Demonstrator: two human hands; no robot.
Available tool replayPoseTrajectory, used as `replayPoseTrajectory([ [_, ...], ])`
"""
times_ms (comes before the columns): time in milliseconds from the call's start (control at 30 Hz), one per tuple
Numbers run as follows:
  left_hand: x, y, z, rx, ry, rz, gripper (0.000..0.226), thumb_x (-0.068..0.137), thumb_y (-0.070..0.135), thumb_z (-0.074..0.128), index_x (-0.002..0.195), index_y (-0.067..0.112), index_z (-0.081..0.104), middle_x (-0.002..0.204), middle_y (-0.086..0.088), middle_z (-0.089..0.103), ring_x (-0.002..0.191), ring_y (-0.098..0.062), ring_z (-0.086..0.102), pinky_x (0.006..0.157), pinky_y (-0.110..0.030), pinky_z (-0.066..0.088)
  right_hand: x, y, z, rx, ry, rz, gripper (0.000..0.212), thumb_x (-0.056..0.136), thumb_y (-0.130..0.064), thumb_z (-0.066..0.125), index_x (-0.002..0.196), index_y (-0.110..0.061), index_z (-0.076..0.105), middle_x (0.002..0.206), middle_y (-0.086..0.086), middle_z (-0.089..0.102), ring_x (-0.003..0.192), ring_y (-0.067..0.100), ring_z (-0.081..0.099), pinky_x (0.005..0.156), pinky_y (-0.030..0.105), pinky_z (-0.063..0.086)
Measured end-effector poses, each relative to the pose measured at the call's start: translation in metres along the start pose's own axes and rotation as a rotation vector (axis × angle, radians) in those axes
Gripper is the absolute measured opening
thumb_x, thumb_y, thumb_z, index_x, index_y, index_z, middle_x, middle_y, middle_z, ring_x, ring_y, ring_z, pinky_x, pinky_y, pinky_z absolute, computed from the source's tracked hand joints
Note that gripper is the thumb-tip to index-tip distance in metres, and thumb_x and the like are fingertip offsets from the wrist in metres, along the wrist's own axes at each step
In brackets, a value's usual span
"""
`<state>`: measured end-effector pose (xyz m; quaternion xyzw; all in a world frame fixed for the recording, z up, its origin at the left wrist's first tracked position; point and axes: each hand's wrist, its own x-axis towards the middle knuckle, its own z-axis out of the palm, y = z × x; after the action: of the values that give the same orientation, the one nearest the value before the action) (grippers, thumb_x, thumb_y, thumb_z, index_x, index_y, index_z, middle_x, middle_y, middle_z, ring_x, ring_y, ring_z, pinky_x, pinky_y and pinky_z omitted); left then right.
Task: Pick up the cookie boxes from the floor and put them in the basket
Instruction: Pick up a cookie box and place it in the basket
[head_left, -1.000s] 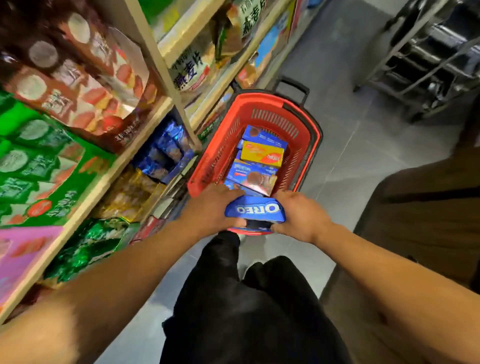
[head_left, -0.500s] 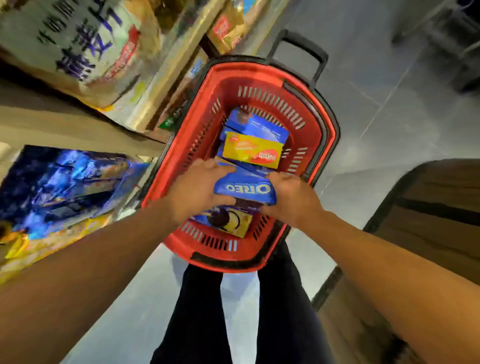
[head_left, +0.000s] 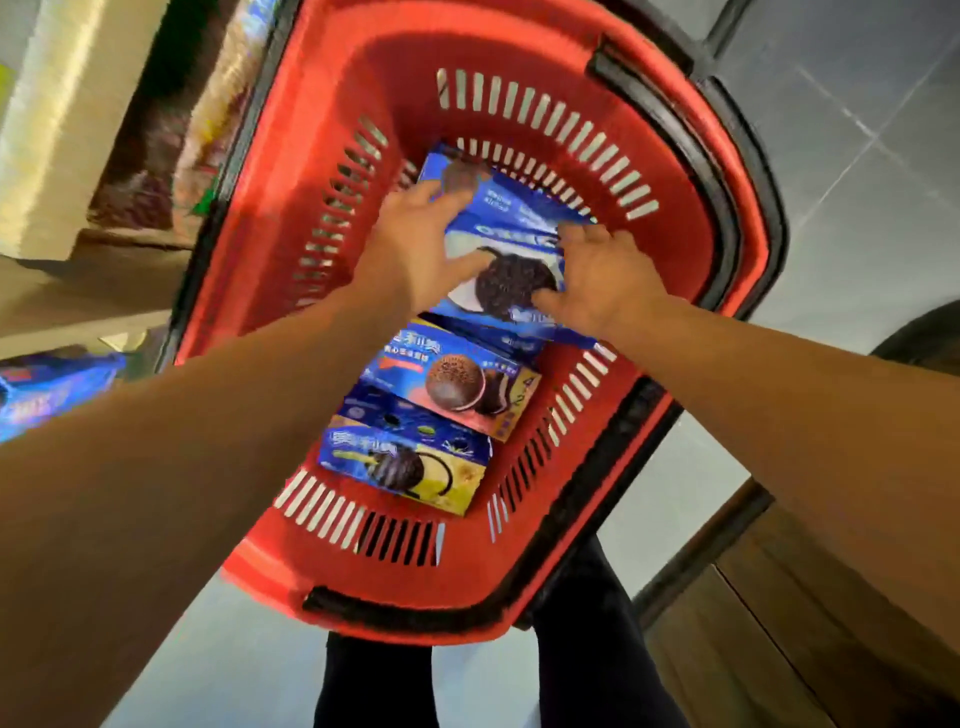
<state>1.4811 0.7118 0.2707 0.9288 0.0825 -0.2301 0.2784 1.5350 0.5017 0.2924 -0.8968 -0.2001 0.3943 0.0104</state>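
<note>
At the far left, a shelf unit (head_left: 62, 156) stands beside the aisle, with a blurred blue packet (head_left: 47, 387) on its lower level. Just right of it, a red basket (head_left: 332, 57) with slotted walls and a black rim sits on the grey floor (head_left: 857, 171). Inside the basket, the left hand (head_left: 415, 244) grips the left edge of a blue Oreo box (head_left: 511, 270), fingers (head_left: 441, 195) curled over its far corner and thumb lying on its printed face. The right hand (head_left: 597, 280) holds the box's right edge, fingers spread over the far side and thumb on the cookie picture. The box lies tilted in the far half of the basket, resting on another blue box (head_left: 524, 205) beneath it. Nearer the person lie a pink-fronted cookie box (head_left: 457, 379) and a yellow-fronted cookie box (head_left: 410, 462), side by side and touching. At the lower right stands a brown wooden panel (head_left: 810, 623).
</note>
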Motion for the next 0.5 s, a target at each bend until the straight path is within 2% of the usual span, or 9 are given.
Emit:
replayPoseTrajectory([
  [67, -0.005, 0.007, -0.003, 0.005, 0.084, -0.050, 0.077, 0.077, 0.050, 0.065, 0.142, 0.016, 0.044, 0.147, -0.022, 0.039, 0.135, -0.035, 0.036, 0.114, -0.036, 0.023, -0.009, 0.000, -0.003, -0.035, 0.063, -0.038, 0.092, 0.079, -0.053, 0.067, 0.151, -0.017, 0.022, 0.154, 0.009, 0.028, 0.138, 0.037, 0.027, 0.112, 0.048, 0.029],
  [133, -0.020, 0.015, -0.009, 0.002, 0.089, -0.071, 0.074, 0.080, 0.042, 0.067, 0.143, 0.012, 0.043, 0.147, -0.023, 0.037, 0.135, -0.036, 0.037, 0.115, -0.039, 0.025, -0.026, -0.004, -0.005, -0.067, 0.069, -0.072, 0.094, 0.079, -0.053, 0.066, 0.152, -0.019, 0.018, 0.157, 0.007, 0.020, 0.142, 0.036, 0.021, 0.115, 0.047, 0.023],
  [300, -0.094, 0.026, -0.049, -0.057, -0.025, -0.125, 0.070, 0.082, 0.041, 0.064, 0.141, 0.010, 0.044, 0.144, -0.023, 0.042, 0.134, -0.036, 0.039, 0.113, -0.040, 0.028, -0.097, -0.031, -0.030, -0.103, -0.007, -0.076, 0.092, 0.083, -0.053, 0.062, 0.153, -0.019, 0.014, 0.160, 0.007, 0.016, 0.145, 0.034, 0.016, 0.116, 0.046, 0.020],
  [433, -0.164, 0.048, -0.112, -0.069, 0.029, -0.063, 0.062, 0.079, 0.037, 0.065, 0.130, 0.002, 0.055, 0.124, -0.025, 0.059, 0.116, -0.039, 0.055, 0.101, -0.039, 0.036, -0.164, -0.068, -0.065, -0.122, 0.028, -0.094, 0.091, 0.084, -0.055, 0.060, 0.153, -0.020, 0.014, 0.160, 0.007, 0.016, 0.146, 0.032, 0.014, 0.117, 0.046, 0.019],
  [500, -0.192, 0.057, -0.141, -0.055, 0.048, -0.037, 0.064, 0.078, 0.040, 0.063, 0.128, 0.000, 0.056, 0.123, -0.024, 0.060, 0.115, -0.038, 0.057, 0.101, -0.037, 0.034, -0.191, -0.090, -0.087, -0.117, 0.059, -0.095, 0.090, 0.084, -0.055, 0.060, 0.153, -0.018, 0.016, 0.159, 0.008, 0.019, 0.146, 0.034, 0.017, 0.117, 0.045, 0.020],
])
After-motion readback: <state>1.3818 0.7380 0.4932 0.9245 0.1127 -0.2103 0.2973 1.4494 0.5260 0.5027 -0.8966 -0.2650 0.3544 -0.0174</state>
